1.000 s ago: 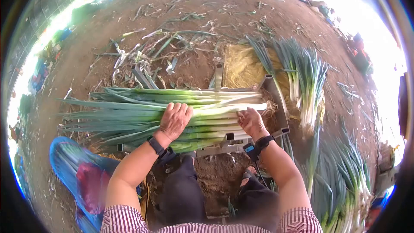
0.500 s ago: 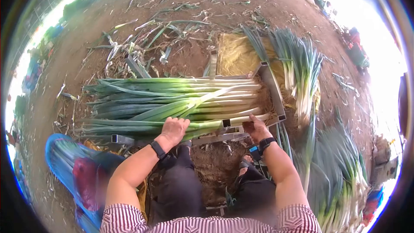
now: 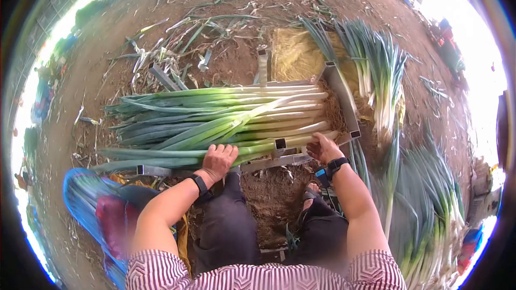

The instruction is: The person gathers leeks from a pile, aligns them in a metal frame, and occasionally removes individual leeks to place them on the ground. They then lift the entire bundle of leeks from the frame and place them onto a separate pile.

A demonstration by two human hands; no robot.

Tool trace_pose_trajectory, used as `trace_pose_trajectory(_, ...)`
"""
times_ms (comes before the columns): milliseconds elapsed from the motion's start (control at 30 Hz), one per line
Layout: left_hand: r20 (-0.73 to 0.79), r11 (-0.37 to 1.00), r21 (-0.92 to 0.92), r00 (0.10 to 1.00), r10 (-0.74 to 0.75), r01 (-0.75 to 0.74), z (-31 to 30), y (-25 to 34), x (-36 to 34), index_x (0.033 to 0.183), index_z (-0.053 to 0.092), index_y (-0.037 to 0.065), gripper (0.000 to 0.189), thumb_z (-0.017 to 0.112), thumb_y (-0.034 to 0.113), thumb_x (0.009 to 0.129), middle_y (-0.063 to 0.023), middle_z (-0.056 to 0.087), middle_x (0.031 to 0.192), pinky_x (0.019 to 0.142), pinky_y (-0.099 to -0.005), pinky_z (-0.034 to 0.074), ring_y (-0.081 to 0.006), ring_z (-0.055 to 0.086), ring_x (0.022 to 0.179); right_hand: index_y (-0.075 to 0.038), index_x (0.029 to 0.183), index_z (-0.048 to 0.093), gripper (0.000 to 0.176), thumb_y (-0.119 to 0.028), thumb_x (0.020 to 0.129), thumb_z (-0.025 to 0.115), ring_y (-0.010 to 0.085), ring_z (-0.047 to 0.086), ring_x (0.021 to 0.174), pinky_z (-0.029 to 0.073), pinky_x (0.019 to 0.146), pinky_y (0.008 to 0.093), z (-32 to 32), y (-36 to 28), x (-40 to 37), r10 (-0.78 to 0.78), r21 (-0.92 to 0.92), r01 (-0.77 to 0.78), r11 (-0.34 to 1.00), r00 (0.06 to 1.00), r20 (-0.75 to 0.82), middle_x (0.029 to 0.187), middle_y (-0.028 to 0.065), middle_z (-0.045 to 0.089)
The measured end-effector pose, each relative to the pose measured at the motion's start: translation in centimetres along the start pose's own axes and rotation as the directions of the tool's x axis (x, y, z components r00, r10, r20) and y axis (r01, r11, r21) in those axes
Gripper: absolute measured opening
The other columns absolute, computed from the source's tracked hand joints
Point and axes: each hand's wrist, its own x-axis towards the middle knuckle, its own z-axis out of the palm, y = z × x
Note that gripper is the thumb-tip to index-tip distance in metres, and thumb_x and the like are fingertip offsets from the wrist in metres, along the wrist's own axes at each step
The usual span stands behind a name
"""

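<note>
A thick layer of leeks [image 3: 215, 110] lies across a low metal frame [image 3: 344, 94], green leaves to the left and white root ends to the right. My left hand [image 3: 220, 160] is closed over green stalks at the near edge. My right hand [image 3: 324, 147] is curled, its thumb and fingers around the white end of a near leek; the fingertips are partly hidden. Between the hands, a square upright post [image 3: 280, 144] of the frame stands against the nearest stalks. The roots gather against the angled metal end piece.
Bundles of leeks [image 3: 379, 70] rest on a yellow sack [image 3: 295, 56] at the back right. Another heap [image 3: 430, 198] lies by my right side. A blue-edged bag [image 3: 80, 198] is at my left. Leaf scraps [image 3: 172, 48] litter the soil behind the frame.
The view has shifted slightly, so the frame and leeks sit higher in it. My left hand is a little nearer my body relative to the frame; near stalks have shifted with it.
</note>
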Motion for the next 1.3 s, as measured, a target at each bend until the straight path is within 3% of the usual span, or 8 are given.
trace_pose_trajectory(267, 0.12, 0.973, -0.211, 0.99, -0.072, 0.096, -1.1, 0.0, 0.9, 0.087, 0.056, 0.012, 0.015, 0.062, 0.014, 0.073, -0.003, 0.056, 0.08, 0.068, -0.0368, 0.041, -0.0217, 0.056, 0.081, -0.021, 0.113, 0.049, 0.041, -0.054, 0.089, 0.049, 0.0232, 0.065, 0.081, 0.053, 0.072, 0.0437, -0.3, 1.4, 1.2, -0.078, -0.246, 0.058, 0.968, 0.994, -0.074, 0.091, 0.0057, 0.064)
trace_pose_trajectory(400, 0.183, 0.971, -0.217, 0.981, -0.056, 0.096, -0.6, 0.0, 1.0, 0.091, 0.058, 0.012, 0.02, 0.063, 0.012, 0.072, -0.003, 0.057, 0.084, 0.069, -0.0369, 0.041, -0.0224, 0.056, 0.084, -0.002, 0.101, 0.056, 0.047, -0.045, 0.088, 0.045, 0.0311, 0.062, 0.078, 0.05, 0.069, 0.0478, -0.9, 2.2, 3.7, -0.18, -0.234, 0.15, 0.961, 0.977, -0.111, 0.092, 0.0137, 0.062)
trace_pose_trajectory(500, 0.216, 0.967, -0.239, 0.975, -0.041, 0.094, -0.5, -0.2, 1.2, 0.1, 0.059, 0.012, 0.029, 0.066, 0.012, 0.072, -0.0028, 0.059, 0.09, 0.071, -0.0362, 0.042, -0.0223, 0.057, 0.086, -0.001, 0.104, 0.054, 0.051, -0.048, 0.088, 0.046, 0.0318, 0.062, 0.078, 0.05, 0.071, 0.0467, -1.8, 2.5, 3.0, -0.247, -0.237, 0.236, 0.942, 0.969, -0.016, 0.09, 0.013, 0.062)
trace_pose_trajectory(567, 0.235, 0.973, -0.218, 0.972, -0.03, 0.083, -1.9, -1.0, 0.7, 0.104, 0.059, 0.013, 0.034, 0.067, 0.012, 0.071, -0.0028, 0.059, 0.091, 0.071, -0.0361, 0.042, -0.0219, 0.058, 0.087, -0.013, 0.113, 0.048, 0.048, -0.054, 0.088, 0.047, 0.0258, 0.06, 0.072, 0.049, 0.066, 0.0433, -2.9, 2.3, 4.4, -0.047, -0.141, 0.064, 0.988, 0.992, 0.119, 0.085, 0.0059, 0.06)
trace_pose_trajectory(700, 0.324, 0.973, -0.181, 0.943, -0.076, 0.141, -2.2, -2.8, -1.1, 0.113, 0.056, 0.013, 0.047, 0.07, 0.012, 0.068, -0.0029, 0.059, 0.092, 0.072, -0.0365, 0.043, -0.0221, 0.059, 0.09, -0.016, 0.109, 0.049, 0.042, -0.053, 0.088, 0.048, 0.0232, 0.058, 0.07, 0.049, 0.065, 0.0422, -2.5, 1.6, 2.1, -0.042, -0.099, 0.051, 0.994, 0.995, 0.093, 0.081, 0.0033, 0.057)
trace_pose_trajectory(933, 0.51, 0.976, -0.006, 0.84, -0.185, 0.219, -3.9, -6.3, -3.5, 0.097, 0.054, 0.012, 0.032, 0.067, 0.011, 0.068, -0.004, 0.063, 0.091, 0.071, -0.0388, 0.042, -0.0212, 0.062, 0.091, -0.014, 0.103, 0.052, 0.04, -0.05, 0.085, 0.051, 0.0223, 0.056, 0.067, 0.049, 0.065, 0.0415, -2.5, 1.4, 1.4, -0.055, -0.079, 0.062, 0.995, 0.994, 0.091, 0.08, 0.0047, 0.058)
trace_pose_trajectory(1167, 0.237, 0.981, -0.002, 0.953, -0.19, 0.196, -2.5, -5.9, -5.7, 0.101, 0.059, 0.014, 0.025, 0.054, 0.008, 0.077, -0.0026, 0.063, 0.091, 0.07, -0.0359, 0.042, -0.0205, 0.061, 0.084, -0.012, 0.094, 0.056, 0.038, -0.048, 0.086, 0.049, 0.0226, 0.055, 0.061, 0.048, 0.059, 0.0404, -2.1, 1.3, 1.6, -0.045, -0.055, 0.048, 0.997, 0.997, 0.056, 0.073, 0.0057, 0.059)
trace_pose_trajectory(1300, 0.301, 0.98, -0.041, 0.938, -0.172, 0.193, -2.9, -6.6, -5.4, 0.106, 0.058, 0.013, 0.027, 0.05, 0.008, 0.08, -0.0038, 0.06, 0.096, 0.074, -0.0359, 0.041, -0.0216, 0.058, 0.09, -0.011, 0.094, 0.058, 0.038, -0.048, 0.089, 0.047, 0.0224, 0.057, 0.065, 0.049, 0.06, 0.0388, -2.7, 2.0, 2.8, -0.064, -0.039, 0.067, 0.997, 0.995, 0.079, 0.074, 0.0055, 0.06)
